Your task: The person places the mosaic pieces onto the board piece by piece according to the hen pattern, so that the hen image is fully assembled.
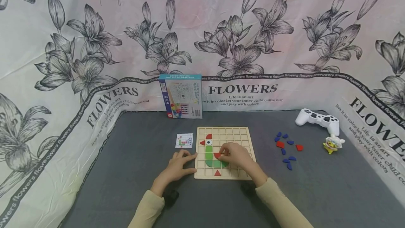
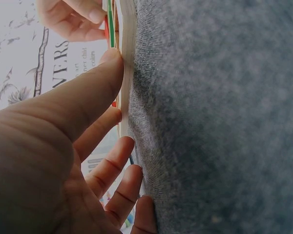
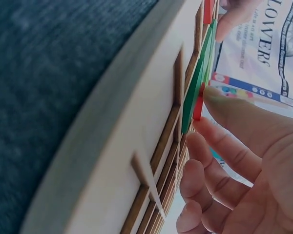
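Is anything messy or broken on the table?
Nothing looks broken or spilled. The loose blue and red pieces lie scattered right of the wooden board, not in a pile. The game controller and toy duck stand apart from the puzzle.

Grey felt-covered table (image 1: 133, 185), walled by flower-print cloth. At centre, a wooden grid board (image 1: 235, 133); at its nine o'clock, just beside, a small pattern card (image 1: 184, 140); at twelve o'clock, a puzzle box (image 1: 181, 96) standing upright. At three o'clock, scattered blue and red pieces (image 1: 286, 149); further toward two o'clock, a white game controller (image 1: 317, 119) and a yellow duck figurine (image 1: 333, 144).
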The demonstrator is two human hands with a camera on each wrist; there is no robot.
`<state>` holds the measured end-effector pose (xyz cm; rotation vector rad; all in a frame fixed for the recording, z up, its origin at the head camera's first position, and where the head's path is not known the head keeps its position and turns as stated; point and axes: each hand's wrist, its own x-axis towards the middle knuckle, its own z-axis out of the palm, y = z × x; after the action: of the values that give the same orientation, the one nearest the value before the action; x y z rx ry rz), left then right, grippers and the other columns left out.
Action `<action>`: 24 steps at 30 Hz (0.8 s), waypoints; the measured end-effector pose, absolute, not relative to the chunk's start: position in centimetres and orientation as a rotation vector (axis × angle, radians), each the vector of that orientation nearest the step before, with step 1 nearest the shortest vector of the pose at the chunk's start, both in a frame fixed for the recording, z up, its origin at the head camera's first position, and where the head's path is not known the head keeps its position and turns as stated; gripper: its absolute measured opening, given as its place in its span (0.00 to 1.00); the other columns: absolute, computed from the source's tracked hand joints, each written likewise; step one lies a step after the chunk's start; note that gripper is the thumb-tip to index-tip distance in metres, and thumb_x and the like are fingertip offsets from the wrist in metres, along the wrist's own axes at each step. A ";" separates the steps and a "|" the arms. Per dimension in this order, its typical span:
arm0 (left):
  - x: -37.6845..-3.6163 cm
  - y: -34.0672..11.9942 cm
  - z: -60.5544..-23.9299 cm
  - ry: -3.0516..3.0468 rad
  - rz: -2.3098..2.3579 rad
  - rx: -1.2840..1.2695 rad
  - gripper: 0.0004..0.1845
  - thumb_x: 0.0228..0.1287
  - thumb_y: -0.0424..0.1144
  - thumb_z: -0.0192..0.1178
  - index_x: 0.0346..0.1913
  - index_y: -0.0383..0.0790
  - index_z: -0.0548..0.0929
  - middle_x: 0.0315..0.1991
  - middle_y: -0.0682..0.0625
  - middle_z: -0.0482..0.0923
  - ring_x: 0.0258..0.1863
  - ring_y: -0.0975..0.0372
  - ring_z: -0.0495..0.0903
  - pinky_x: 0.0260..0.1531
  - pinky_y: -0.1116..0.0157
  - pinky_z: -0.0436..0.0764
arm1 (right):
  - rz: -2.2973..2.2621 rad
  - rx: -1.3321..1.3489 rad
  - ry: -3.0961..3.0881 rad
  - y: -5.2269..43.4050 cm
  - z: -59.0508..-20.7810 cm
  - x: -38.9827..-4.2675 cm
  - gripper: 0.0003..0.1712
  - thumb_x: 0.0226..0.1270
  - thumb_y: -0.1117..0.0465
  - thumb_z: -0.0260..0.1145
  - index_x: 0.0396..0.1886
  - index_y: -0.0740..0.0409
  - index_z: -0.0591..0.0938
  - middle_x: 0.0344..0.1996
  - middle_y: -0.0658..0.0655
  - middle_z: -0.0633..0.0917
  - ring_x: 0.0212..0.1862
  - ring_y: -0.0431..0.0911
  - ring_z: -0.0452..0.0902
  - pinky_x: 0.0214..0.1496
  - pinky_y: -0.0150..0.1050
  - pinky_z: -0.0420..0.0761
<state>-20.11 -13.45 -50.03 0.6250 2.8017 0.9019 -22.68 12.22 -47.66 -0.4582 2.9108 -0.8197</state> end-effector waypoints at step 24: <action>-20.2 -13.4 -50.2 2.802 0.892 0.628 0.32 0.56 0.50 0.64 0.64 0.46 0.71 0.49 0.49 0.65 0.44 0.55 0.60 0.44 0.51 0.61 | -0.765 -0.451 2.956 13.6 -47.9 -22.8 0.09 0.53 0.56 0.71 0.36 0.46 0.86 0.26 0.45 0.79 0.28 0.39 0.71 0.28 0.37 0.70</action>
<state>-20.23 -13.43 -50.17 0.6283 2.8022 0.8915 -22.76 13.57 -47.87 -0.4510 2.9560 -0.7653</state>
